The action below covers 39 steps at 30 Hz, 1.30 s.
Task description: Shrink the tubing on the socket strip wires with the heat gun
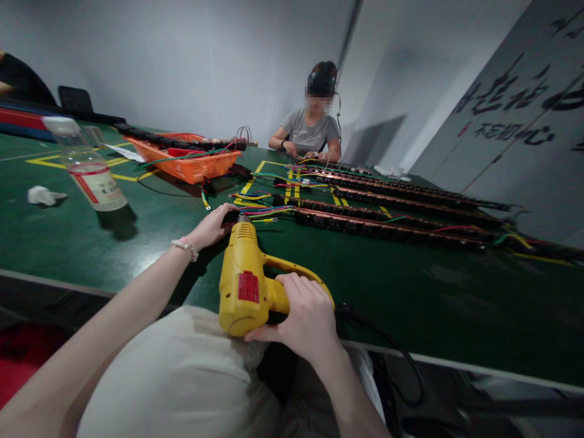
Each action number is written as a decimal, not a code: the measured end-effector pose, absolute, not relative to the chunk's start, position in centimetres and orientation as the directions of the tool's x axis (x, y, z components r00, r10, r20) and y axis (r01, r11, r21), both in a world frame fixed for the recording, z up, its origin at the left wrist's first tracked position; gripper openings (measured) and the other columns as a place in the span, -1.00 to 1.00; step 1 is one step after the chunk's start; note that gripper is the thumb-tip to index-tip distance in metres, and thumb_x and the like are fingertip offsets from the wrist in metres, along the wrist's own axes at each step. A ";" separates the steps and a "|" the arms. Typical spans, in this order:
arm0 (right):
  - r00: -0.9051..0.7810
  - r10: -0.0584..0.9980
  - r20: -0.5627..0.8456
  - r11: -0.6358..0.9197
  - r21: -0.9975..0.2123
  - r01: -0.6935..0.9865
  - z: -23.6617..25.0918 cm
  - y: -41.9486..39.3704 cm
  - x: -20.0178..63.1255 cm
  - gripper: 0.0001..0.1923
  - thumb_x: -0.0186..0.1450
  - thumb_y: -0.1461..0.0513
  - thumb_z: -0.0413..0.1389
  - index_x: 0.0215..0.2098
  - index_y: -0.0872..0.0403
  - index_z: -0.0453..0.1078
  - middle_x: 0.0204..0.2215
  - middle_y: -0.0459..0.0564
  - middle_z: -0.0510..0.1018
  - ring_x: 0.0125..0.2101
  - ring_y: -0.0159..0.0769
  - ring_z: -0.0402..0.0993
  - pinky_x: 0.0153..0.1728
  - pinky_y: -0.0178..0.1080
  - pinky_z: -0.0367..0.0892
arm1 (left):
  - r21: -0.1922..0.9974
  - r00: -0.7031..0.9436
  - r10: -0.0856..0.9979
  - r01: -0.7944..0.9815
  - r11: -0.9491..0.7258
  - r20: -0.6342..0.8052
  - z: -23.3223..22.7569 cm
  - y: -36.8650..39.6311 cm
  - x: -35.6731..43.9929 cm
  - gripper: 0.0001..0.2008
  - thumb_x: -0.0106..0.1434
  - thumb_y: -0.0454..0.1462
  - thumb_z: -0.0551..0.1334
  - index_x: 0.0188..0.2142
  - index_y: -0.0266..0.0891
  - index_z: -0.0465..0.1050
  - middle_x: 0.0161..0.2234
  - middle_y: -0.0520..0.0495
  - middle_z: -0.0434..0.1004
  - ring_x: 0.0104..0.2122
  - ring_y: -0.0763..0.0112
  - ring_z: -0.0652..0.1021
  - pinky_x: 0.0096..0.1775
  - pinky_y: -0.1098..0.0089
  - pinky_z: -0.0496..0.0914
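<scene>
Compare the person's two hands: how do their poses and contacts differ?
The right hand wraps the handle of the yellow power tool, close to the body. The left hand reaches farther out and rests at the tool's nose, beside the colored wires. The left wrist wears a bracelet; the right is bare. Both touch the tool.

Head-worn view, forward-down, close over table point(137, 243)

Both forearms were bare, with no sleeves in view down to the wrists. The left hand point(210, 226) wore a thin bracelet point(185, 246) of small pale beads, pinkish white, sitting snug around the wrist. The right hand point(306, 316) carried no ring, watch or band. The fingers point(292, 286) were ungloved, with short plain nails. Lower in view, a pale cream garment point(182, 377) covered the lap, smooth and unmarked.
</scene>
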State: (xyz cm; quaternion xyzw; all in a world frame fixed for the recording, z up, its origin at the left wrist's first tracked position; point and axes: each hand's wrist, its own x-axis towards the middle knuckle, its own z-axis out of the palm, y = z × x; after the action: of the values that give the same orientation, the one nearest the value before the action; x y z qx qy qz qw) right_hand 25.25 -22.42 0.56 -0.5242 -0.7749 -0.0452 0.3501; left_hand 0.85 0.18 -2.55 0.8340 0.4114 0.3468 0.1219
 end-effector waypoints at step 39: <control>-0.143 0.798 0.585 0.290 -0.164 0.943 0.5 -22.6 31.6 -0.28 0.02 -0.29 0.16 -0.18 0.12 0.41 -0.34 0.10 0.56 -0.31 -0.07 0.49 -0.27 -0.13 0.26 | 0.471 0.406 0.767 0.617 -0.631 0.496 -2.2 -0.2 1.1 -0.56 0.20 -0.16 0.16 0.06 -0.23 0.26 -0.04 -0.18 0.41 -0.02 0.15 0.47 0.02 0.16 0.38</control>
State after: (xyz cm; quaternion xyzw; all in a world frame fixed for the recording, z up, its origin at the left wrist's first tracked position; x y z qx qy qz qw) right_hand 31.59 -22.59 0.46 -0.5832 -0.7462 -0.1219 0.2970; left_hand 1.08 -0.20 -2.23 0.8316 0.4160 0.3519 0.1071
